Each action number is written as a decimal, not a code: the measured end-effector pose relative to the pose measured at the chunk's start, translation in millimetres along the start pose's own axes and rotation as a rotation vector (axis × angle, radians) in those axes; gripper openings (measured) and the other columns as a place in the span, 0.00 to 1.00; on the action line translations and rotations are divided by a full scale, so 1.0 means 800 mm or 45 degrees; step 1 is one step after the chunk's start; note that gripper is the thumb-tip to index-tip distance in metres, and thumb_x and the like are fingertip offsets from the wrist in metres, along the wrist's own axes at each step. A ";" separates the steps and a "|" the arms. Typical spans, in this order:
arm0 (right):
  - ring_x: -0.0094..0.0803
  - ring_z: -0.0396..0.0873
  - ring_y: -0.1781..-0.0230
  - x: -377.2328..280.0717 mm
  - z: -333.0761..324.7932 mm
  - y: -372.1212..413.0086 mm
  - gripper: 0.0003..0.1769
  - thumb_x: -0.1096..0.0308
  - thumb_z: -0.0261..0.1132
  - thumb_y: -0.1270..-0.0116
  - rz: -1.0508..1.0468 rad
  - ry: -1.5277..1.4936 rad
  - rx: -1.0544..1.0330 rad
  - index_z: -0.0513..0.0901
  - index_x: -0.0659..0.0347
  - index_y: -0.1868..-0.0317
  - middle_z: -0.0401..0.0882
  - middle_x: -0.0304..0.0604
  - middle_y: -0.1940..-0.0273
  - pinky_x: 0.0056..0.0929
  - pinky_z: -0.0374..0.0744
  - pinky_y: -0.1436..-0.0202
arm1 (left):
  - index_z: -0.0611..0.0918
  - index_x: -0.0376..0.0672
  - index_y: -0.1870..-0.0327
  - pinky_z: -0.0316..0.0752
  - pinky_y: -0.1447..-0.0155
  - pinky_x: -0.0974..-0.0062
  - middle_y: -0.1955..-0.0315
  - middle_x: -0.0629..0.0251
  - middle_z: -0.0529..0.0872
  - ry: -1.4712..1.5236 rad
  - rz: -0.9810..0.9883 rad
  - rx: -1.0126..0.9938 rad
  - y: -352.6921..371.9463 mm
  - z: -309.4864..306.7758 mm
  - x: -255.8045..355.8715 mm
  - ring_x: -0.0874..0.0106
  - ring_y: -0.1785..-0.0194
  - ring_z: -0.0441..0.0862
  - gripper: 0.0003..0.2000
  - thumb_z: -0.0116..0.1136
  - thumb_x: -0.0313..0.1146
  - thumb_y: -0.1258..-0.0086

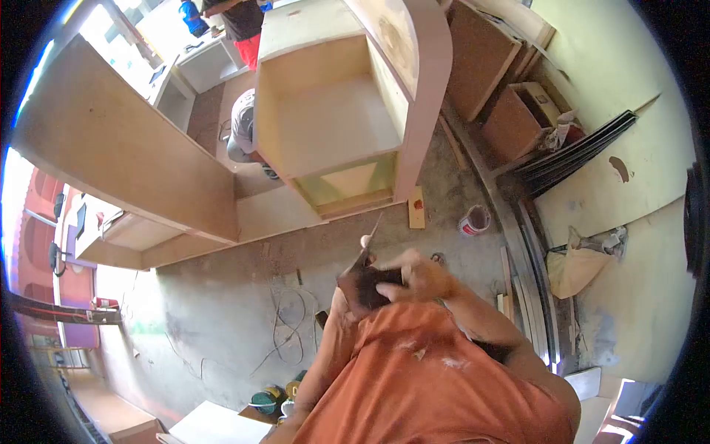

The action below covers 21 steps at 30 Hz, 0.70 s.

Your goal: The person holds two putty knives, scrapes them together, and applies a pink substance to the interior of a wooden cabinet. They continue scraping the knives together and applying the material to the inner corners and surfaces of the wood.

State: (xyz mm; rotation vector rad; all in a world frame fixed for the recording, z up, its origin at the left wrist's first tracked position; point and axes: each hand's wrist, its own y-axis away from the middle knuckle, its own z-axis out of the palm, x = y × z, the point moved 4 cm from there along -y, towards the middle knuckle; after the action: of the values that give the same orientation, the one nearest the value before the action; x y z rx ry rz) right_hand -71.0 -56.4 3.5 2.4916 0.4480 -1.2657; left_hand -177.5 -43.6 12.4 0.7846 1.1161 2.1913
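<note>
My left hand [342, 303] is in front of my orange shirt, closed around a dark brown flat piece [364, 287] whose kind I cannot make out. Up from this hand sticks a thin pointed strip [376, 228], with a small pale round shape at its lower end. My right hand [420, 277] is bent over the right side of the dark piece, its fingers curled and smeared by motion. It appears to touch the dark piece, but what its fingers grip is hidden.
Ahead stands an open wooden cabinet [333, 111], with a long wooden panel [126, 140] at left. A white bucket [474, 220] and a small board [417, 213] lie on the concrete floor. A cable [285, 325] loops at left. Two other people work beyond the cabinet.
</note>
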 end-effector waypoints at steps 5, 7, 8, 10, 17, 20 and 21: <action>0.29 0.80 0.64 0.075 -0.007 0.014 0.19 0.67 0.63 0.48 0.176 -1.528 0.511 0.79 0.69 0.55 0.81 0.44 0.63 0.26 0.78 0.59 | 0.74 0.39 0.59 0.57 0.91 0.81 0.93 0.72 0.66 0.396 -0.817 -1.309 -0.052 -0.060 -0.007 0.80 0.93 0.60 0.12 0.43 0.39 0.28; 0.27 0.79 0.60 0.071 -0.002 0.001 0.18 0.69 0.62 0.42 -0.111 -1.393 0.611 0.77 0.66 0.52 0.80 0.39 0.58 0.24 0.78 0.57 | 0.74 0.39 0.58 0.60 0.89 0.82 0.88 0.69 0.72 -0.007 -0.479 -0.978 -0.078 -0.077 -0.020 0.79 0.94 0.60 0.12 0.43 0.38 0.28; 0.23 0.76 0.64 0.056 0.015 0.004 0.15 0.69 0.60 0.41 -0.039 -1.091 0.382 0.78 0.65 0.54 0.80 0.38 0.61 0.23 0.77 0.61 | 0.75 0.39 0.54 0.69 0.81 0.82 0.77 0.65 0.79 -0.074 -0.357 -0.769 -0.086 -0.086 -0.011 0.78 0.88 0.69 0.14 0.45 0.40 0.29; 0.20 0.73 0.68 0.018 0.036 0.016 0.11 0.69 0.59 0.39 -0.154 -0.790 0.206 0.80 0.65 0.58 0.79 0.36 0.68 0.25 0.75 0.63 | 0.74 0.39 0.48 0.76 0.58 0.73 0.60 0.61 0.81 -0.184 -0.033 -0.632 -0.104 -0.091 0.013 0.72 0.64 0.79 0.17 0.47 0.42 0.29; 0.22 0.73 0.80 0.019 0.061 0.057 0.17 0.55 0.58 0.34 0.376 -0.999 0.661 0.82 0.62 0.66 0.77 0.36 0.81 0.24 0.74 0.67 | 0.63 0.38 0.38 0.68 0.43 0.71 0.50 0.62 0.74 -0.140 1.019 -0.180 -0.060 -0.089 0.067 0.71 0.47 0.71 0.24 0.46 0.43 0.28; 0.22 0.73 0.74 0.002 0.056 0.056 0.17 0.56 0.57 0.34 0.474 -1.034 0.705 0.79 0.65 0.61 0.78 0.38 0.72 0.22 0.74 0.66 | 0.61 0.37 0.38 0.67 0.44 0.74 0.54 0.62 0.74 -0.363 1.329 0.056 -0.083 -0.115 0.055 0.73 0.48 0.71 0.23 0.45 0.43 0.28; 0.20 0.73 0.68 0.001 0.056 0.053 0.17 0.60 0.58 0.34 0.530 -1.044 0.740 0.76 0.67 0.55 0.77 0.39 0.64 0.21 0.75 0.64 | 0.61 0.37 0.38 0.67 0.44 0.74 0.54 0.62 0.74 -0.367 1.331 0.058 -0.076 -0.115 0.050 0.73 0.48 0.71 0.23 0.45 0.43 0.28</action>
State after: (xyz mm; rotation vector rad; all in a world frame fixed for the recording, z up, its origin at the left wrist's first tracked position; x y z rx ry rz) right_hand -85.5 -112.7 -17.2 1.9773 -0.6768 -2.2349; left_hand -256.6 -33.0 -72.9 1.9556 0.6481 2.6781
